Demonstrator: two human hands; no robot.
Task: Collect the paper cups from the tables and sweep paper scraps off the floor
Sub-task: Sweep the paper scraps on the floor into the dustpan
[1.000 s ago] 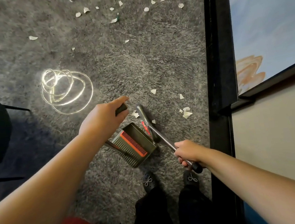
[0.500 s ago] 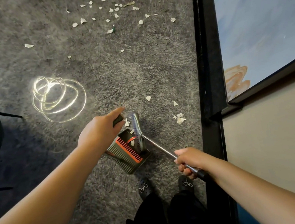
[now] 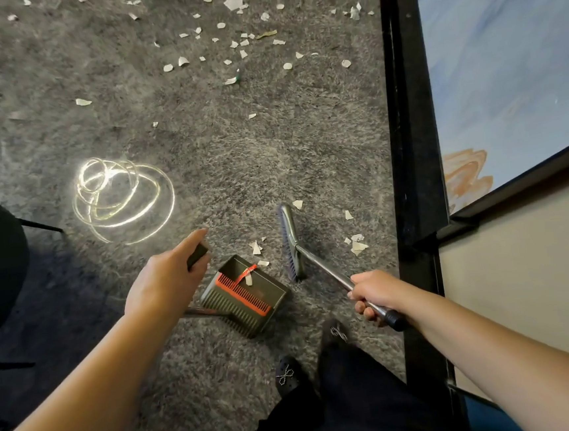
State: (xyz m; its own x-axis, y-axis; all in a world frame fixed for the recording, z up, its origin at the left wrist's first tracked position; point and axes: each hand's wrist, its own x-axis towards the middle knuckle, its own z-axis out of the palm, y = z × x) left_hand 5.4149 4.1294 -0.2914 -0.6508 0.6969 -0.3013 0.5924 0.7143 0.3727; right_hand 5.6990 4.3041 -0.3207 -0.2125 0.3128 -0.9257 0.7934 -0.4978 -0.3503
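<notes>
The grey broom head [image 3: 290,242] with its row of bristles has swung out of the dark olive plastic dustpan [image 3: 248,294], where it lay half a second ago, and now rests on the shaggy grey carpet [image 3: 236,157] just to the right of the pan, apart from it. The right hand [image 3: 374,295] wraps its fingers around the shiny metal broom handle [image 3: 329,273] close to its black end grip. The left hand [image 3: 165,280] curls around the black grip of the dustpan's upright handle [image 3: 197,253], forefinger stretched along the top. Inside the pan, beside its red comb strip [image 3: 243,292], lie a white scrap and a red strip of paper. A few torn white paper scraps [image 3: 256,248] lie on the carpet between the pan's mouth and the broom head, a small cluster [image 3: 357,243] sits to the right near the black frame [image 3: 410,135], and many more [image 3: 237,40] are strewn far across the carpet. A bright curled patch of reflected light [image 3: 122,200] glows to the left. No paper cups are in sight.
</notes>
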